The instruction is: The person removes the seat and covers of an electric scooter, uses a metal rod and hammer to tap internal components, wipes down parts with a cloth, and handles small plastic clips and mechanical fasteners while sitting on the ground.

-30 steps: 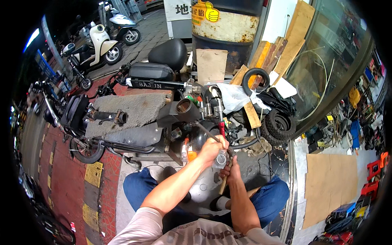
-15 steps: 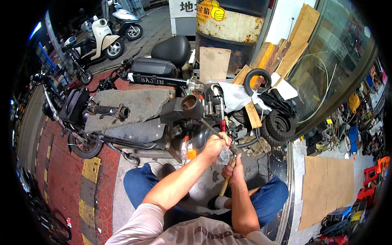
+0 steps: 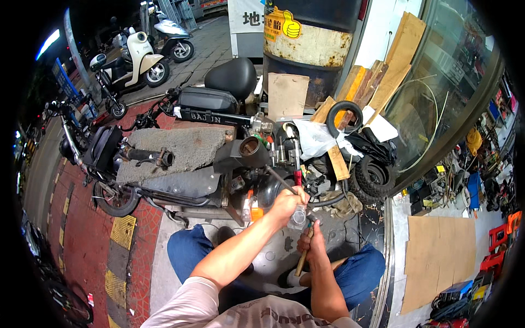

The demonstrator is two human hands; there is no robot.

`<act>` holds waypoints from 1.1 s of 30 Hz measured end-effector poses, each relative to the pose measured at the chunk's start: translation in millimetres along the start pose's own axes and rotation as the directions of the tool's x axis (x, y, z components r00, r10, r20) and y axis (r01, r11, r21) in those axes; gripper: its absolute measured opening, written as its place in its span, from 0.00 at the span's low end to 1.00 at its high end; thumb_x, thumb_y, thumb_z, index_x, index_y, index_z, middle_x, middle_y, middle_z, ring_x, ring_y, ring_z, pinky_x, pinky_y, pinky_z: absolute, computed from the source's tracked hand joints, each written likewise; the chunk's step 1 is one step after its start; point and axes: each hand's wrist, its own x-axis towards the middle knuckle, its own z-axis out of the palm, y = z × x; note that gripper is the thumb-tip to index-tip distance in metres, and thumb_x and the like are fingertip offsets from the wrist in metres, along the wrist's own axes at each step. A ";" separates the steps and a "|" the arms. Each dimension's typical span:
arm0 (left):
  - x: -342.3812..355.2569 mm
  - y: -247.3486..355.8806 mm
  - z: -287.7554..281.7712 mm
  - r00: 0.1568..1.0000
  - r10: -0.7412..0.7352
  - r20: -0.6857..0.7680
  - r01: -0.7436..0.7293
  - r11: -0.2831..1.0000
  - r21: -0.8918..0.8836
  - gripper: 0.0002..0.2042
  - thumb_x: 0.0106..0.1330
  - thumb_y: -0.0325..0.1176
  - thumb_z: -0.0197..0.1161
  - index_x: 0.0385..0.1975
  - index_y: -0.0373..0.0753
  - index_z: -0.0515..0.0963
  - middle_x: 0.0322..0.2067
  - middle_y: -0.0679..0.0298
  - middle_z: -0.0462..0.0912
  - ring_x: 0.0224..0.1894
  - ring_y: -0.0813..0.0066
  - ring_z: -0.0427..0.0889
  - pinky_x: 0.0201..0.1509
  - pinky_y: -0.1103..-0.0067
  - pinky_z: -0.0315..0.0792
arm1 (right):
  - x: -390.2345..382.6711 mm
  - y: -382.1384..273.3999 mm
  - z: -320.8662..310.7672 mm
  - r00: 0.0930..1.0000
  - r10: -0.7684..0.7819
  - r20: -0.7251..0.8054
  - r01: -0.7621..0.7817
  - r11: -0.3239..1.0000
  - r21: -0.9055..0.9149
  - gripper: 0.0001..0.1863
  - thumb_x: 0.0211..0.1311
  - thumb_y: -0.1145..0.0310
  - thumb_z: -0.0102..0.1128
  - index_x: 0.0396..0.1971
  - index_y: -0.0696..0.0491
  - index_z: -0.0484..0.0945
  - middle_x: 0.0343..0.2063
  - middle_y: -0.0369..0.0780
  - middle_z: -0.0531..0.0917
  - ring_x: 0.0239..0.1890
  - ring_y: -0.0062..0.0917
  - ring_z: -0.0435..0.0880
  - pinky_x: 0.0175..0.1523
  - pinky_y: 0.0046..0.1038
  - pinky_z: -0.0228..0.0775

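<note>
My left hand (image 3: 287, 208) is closed around a long metal rod (image 3: 280, 177). The rod slants away to the upper left, its far end against a dark metal part with a round tube opening (image 3: 251, 148). In my right hand (image 3: 313, 241) is a hammer (image 3: 302, 261), gripped by its wooden handle. The hammer's head is near the rod's near end, partly hidden by my right hand and hard to make out. A clear plastic cup (image 3: 298, 217) stands between the two hands. A bottle with an orange part (image 3: 254, 209) is left of my left hand.
A stand-up scooter with a grey mat (image 3: 175, 150) and a dark pipe piece (image 3: 147, 156) lies to the left. Small tyres (image 3: 374, 174), wooden boards (image 3: 391, 60) and a rusty drum (image 3: 311, 41) are beyond. A cardboard sheet (image 3: 440, 257) covers floor at right.
My right hand and the hammer have moved slightly down, away from the rod's near end. My left hand still grips the rod and has shifted a little. The whole view has tilted slightly.
</note>
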 end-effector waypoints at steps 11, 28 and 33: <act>-11.7 12.7 -33.9 0.964 0.079 -0.255 0.017 0.935 0.354 0.10 0.56 0.17 0.52 0.18 0.37 0.76 0.19 0.64 0.77 0.24 0.73 0.72 0.31 0.75 0.66 | 15.8 42.4 -1.3 0.997 0.077 -0.003 -0.074 0.968 0.240 0.34 0.69 0.25 0.42 0.25 0.44 0.68 0.12 0.27 0.57 0.13 0.18 0.54 0.22 0.27 0.52; -30.0 30.5 -40.3 0.968 0.021 -0.250 0.119 0.841 0.528 0.11 0.64 0.24 0.53 0.18 0.38 0.77 0.20 0.64 0.77 0.26 0.72 0.73 0.34 0.74 0.66 | 10.9 57.1 43.9 0.962 0.172 0.210 -0.217 0.952 0.214 0.33 0.72 0.28 0.39 0.27 0.45 0.69 0.12 0.28 0.57 0.11 0.18 0.54 0.19 0.26 0.49; -29.3 30.0 -36.0 0.957 0.011 -0.291 0.137 0.865 0.483 0.11 0.60 0.20 0.51 0.18 0.37 0.77 0.19 0.62 0.77 0.24 0.72 0.73 0.30 0.75 0.65 | 23.5 62.4 38.3 0.947 0.195 0.256 -0.250 0.946 0.205 0.33 0.73 0.28 0.39 0.27 0.45 0.67 0.12 0.28 0.58 0.11 0.17 0.54 0.19 0.26 0.49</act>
